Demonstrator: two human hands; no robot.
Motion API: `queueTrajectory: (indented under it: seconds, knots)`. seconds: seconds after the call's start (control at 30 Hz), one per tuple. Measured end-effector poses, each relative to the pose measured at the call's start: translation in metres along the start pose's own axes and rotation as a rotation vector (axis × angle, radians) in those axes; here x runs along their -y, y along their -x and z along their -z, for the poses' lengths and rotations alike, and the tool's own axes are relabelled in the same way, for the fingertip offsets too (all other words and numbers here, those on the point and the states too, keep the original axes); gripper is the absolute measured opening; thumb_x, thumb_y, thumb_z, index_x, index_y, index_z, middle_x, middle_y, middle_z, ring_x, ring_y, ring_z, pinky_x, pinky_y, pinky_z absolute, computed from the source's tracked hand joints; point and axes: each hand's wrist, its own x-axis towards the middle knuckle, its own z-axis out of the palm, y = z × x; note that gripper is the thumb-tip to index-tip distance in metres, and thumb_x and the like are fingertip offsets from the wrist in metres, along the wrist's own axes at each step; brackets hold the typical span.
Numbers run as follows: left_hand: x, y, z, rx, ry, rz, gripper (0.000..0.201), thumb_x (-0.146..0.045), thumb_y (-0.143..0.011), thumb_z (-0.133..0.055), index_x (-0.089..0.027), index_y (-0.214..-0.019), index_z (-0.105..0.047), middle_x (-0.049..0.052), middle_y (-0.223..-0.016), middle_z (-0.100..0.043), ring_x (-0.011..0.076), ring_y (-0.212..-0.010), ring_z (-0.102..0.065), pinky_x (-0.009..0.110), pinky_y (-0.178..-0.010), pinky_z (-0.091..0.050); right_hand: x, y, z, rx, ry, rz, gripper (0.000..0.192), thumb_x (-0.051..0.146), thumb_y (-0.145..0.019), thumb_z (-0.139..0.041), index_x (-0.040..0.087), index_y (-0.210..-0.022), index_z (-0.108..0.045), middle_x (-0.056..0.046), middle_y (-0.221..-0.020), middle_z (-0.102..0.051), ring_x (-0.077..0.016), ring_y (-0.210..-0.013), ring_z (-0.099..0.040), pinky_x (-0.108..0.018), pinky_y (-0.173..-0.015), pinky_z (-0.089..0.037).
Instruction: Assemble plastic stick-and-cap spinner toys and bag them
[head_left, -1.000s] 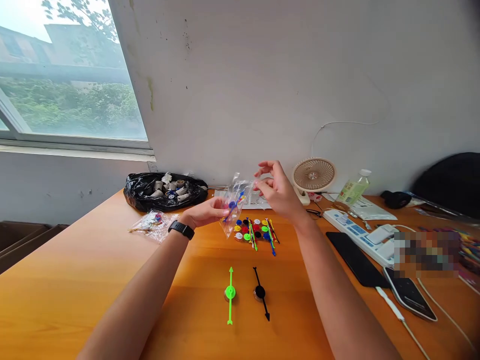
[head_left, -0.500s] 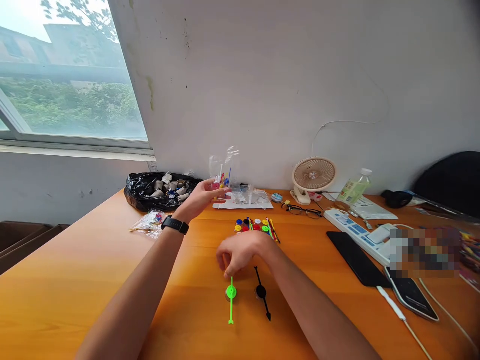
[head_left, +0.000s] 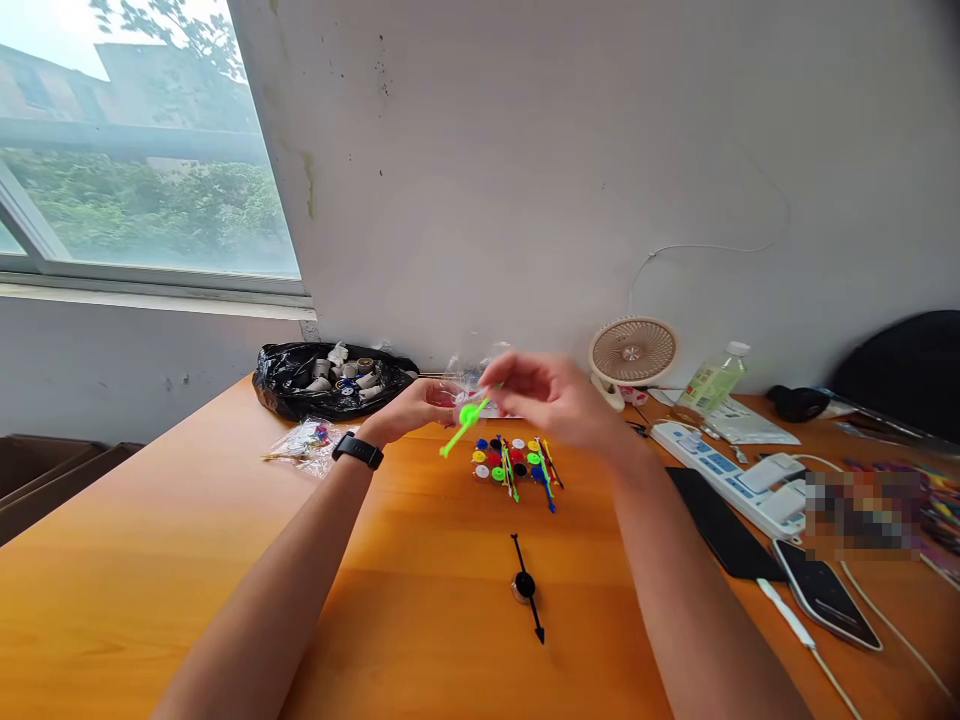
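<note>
soft daylight from left window (head_left: 150, 150)

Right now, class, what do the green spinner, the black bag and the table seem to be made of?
Green spinner: probably plastic, from its bright, even colour; finish too small to judge.
Black bag: thin, shiny plastic film, by its creases and glints.
Table: wood or wood-look laminate, smooth with a soft sheen; the grain-like streaks leave open which.

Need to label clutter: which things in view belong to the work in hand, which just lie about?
Likely part of the work: green spinner, clear bag, black spinner, coloured discs, arrows.
Likely just lying about: fan, bottle, power strip, phone.
</note>
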Motion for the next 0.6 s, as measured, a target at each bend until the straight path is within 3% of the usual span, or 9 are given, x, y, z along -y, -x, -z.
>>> queueTrajectory:
  seconds: [0.1,0.17,0.37,0.5,0.6]
  knots:
    - [0.0,0.0,-0.003,0.045,-0.018,0.062,0.042,-0.035,-0.072,-0.091,-0.013,-0.102,-0.071,0.006,-0.082,-0.076,0.0158,-0.073,-0.069,0.027,-0.069,-0.049,0.006,0.004,0.021,-0.514,0.262,0.137,0.008,0.028,-0.091,-0.068,0.021,-0.095,-0.069,-0.004,-0.092,-0.071,-0.0153,-0.074,-0.062,-0.028,-0.065,-0.049]
    - [-0.001,0.001,-0.005,0.099,-0.042,0.069,0.04,-0.036,-0.075,-0.089,-0.014,-0.102,-0.071,0.006,-0.084,-0.076,0.0152,-0.073,-0.067,0.027,-0.069,-0.049,0.002,0.006,0.031,-0.648,0.432,0.163,0.007,0.026,-0.091,-0.067,0.021,-0.094,-0.07,-0.003,-0.089,-0.071,-0.0152,-0.07,-0.058,-0.029,-0.062,-0.045]
    - [-0.011,0.002,-0.014,0.174,-0.097,0.037,0.036,-0.037,-0.08,-0.085,-0.014,-0.106,-0.075,0.008,-0.092,-0.077,0.0148,-0.076,-0.065,0.027,-0.07,-0.048,-0.018,0.001,0.027,-0.536,0.578,0.103,0.009,0.019,-0.088,-0.065,0.021,-0.092,-0.073,-0.003,-0.09,-0.075,-0.0176,-0.077,-0.062,-0.031,-0.069,-0.046]
    - [-0.014,-0.001,-0.021,0.21,-0.091,0.041,0.034,-0.035,-0.081,-0.085,-0.014,-0.106,-0.076,0.008,-0.092,-0.078,0.0147,-0.076,-0.065,0.026,-0.072,-0.048,-0.029,-0.007,0.01,-0.421,0.452,0.02,0.009,0.022,-0.089,-0.065,0.021,-0.09,-0.074,-0.004,-0.092,-0.078,-0.0209,-0.088,-0.07,-0.03,-0.071,-0.049]
    - [-0.014,-0.003,-0.025,0.233,-0.077,0.038,0.029,-0.035,-0.08,-0.085,-0.013,-0.098,-0.077,0.007,-0.088,-0.077,0.0149,-0.075,-0.066,0.026,-0.071,-0.048,-0.032,-0.009,0.002,-0.251,0.331,-0.02,0.013,0.024,-0.093,-0.062,0.022,-0.095,-0.075,-0.004,-0.099,-0.079,-0.0214,-0.096,-0.072,-0.031,-0.078,-0.052]
